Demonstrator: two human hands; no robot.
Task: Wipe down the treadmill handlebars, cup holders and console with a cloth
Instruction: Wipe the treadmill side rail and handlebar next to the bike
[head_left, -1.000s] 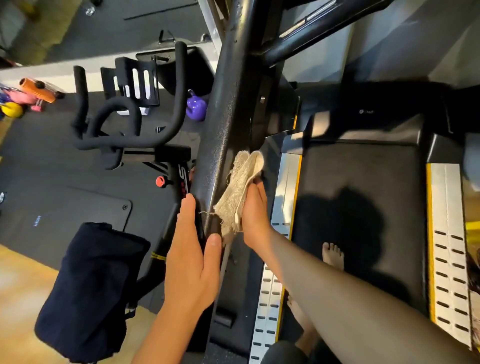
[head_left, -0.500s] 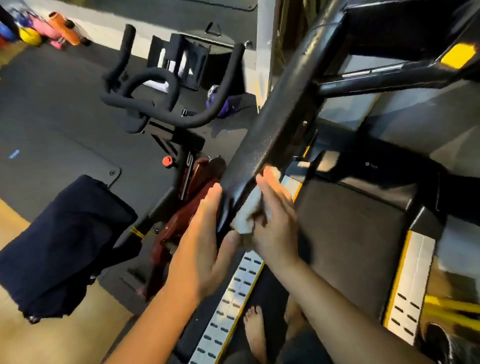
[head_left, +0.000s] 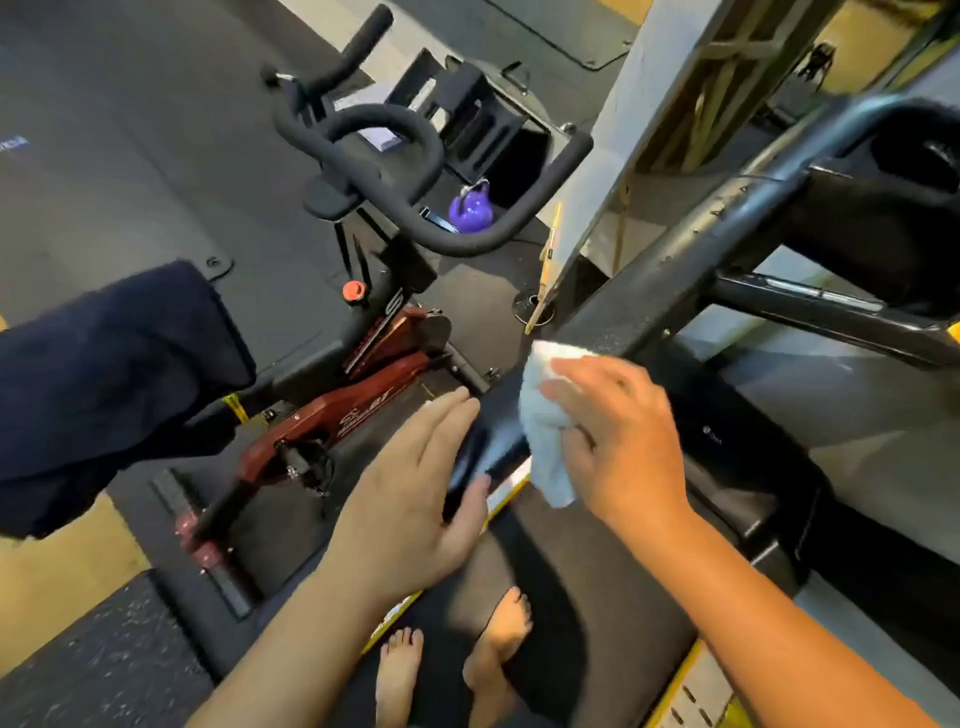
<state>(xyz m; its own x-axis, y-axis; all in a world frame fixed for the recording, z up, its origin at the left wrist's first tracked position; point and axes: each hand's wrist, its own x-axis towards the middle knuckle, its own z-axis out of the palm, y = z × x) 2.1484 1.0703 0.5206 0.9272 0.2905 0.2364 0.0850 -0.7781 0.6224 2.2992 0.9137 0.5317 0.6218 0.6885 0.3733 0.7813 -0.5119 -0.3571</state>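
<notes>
Our treadmill handlebar (head_left: 639, 309) slants up to the right, with a red spin bike (head_left: 374, 338) left of it. Our left hand (head_left: 410, 488) lies flat along the handlebar's lower end, fingers straight and together. Our right hand (head_left: 618, 441) clutches the pale cloth (head_left: 545, 441) against the handlebar's right side.

no legible text (bike (head_left: 366, 397) lettering blurred)
</notes>
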